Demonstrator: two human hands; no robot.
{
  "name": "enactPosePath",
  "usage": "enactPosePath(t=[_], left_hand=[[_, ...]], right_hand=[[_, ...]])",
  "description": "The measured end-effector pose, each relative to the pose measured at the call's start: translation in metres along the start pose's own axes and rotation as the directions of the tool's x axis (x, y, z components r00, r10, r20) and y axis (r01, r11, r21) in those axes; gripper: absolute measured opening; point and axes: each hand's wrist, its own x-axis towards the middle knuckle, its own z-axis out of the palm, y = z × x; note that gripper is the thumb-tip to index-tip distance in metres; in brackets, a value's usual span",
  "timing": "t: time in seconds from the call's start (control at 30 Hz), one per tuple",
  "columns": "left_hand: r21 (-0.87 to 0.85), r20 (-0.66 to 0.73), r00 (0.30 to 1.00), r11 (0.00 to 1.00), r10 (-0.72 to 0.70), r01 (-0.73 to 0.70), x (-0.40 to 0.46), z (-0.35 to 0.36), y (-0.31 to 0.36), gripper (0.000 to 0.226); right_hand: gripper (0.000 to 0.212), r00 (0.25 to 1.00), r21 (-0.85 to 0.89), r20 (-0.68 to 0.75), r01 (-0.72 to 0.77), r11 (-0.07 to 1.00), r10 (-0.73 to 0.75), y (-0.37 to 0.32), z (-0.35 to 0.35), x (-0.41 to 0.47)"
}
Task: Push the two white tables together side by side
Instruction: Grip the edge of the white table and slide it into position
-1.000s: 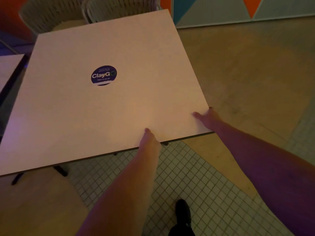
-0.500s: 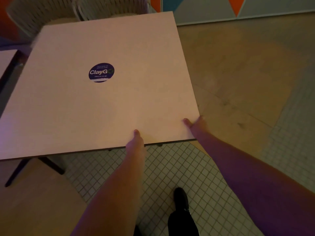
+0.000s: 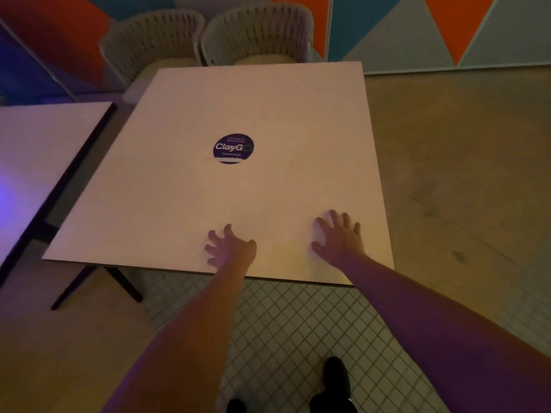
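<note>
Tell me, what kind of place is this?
Probably a café or casual eatery. Two square white tables stand close together, one bearing a round "ClayGo" sticker; two woven chairs sit behind them, against a wall painted in bright triangles.

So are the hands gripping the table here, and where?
Nothing is gripped. The left hand and right hand lie spread, open, on the table top near its front edge.

Dim, warm orange light falls across my counter [image 3: 238, 189], violet glow spills in from the left, detail is soft and grainy, and edges bow wide-angle.
</note>
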Motion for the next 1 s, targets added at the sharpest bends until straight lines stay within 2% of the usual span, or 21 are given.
enactPosePath(t=[0.13,0.23,0.33,0.43,0.5,0.57,0.63,0.77,0.9,1.0], left_hand=[[0.194,0.084,0.978,0.959,0.192,-0.205,0.047,-0.025,-0.033,0.065],[0.228,0.082,0.943,0.915,0.323,-0.334,0.085,-0.05,-0.068,0.052],[0.249,0.001,0.916,0.887,0.401,-0.388,0.129,-0.082,-0.102,0.042],[0.26,-0.02,0.914,0.885,0.404,-0.386,0.171,-0.116,-0.136,0.042],[0.355,0.037,0.881,0.818,0.471,-0.453,0.198,-0.14,-0.165,0.047],[0.453,0.128,0.823,0.706,0.553,-0.545,0.221,-0.163,-0.196,0.051],[0.482,0.161,0.813,0.675,0.559,-0.559,0.239,-0.182,-0.222,0.056],[0.41,0.129,0.881,0.784,0.456,-0.466,0.259,-0.206,-0.262,0.069],[0.295,0.095,0.926,0.878,0.366,-0.378,0.261,-0.224,-0.289,0.073],[0.042,0.109,0.949,0.953,0.295,-0.301,0.26,-0.235,-0.311,0.075]], right_hand=[[0.067,0.985,-0.054,0.033,0.174,0.983,-0.172,-0.063,0.002,0.022],[0.065,0.972,-0.066,0.027,0.235,0.97,-0.234,-0.122,0.009,0.036],[0.061,0.959,-0.051,0.015,0.283,0.958,-0.283,-0.192,0.019,0.049],[0.056,0.941,-0.027,0.015,0.338,0.941,-0.338,-0.258,0.029,0.053],[0.055,0.936,-0.016,0.026,0.35,0.936,-0.35,-0.302,0.037,0.052],[0.057,0.95,0.005,0.034,0.311,0.951,-0.311,-0.345,0.044,0.049],[0.059,0.965,0.03,0.048,0.257,0.966,-0.258,-0.38,0.052,0.045],[0.051,0.986,0.075,0.034,0.158,0.985,-0.161,-0.411,0.066,0.033],[0.05,0.997,0.124,0.04,0.059,0.99,-0.064,-0.42,0.069,0.02],[0.05,1.0,0.181,0.005,-0.015,0.983,0.014,-0.431,0.074,0.009]])
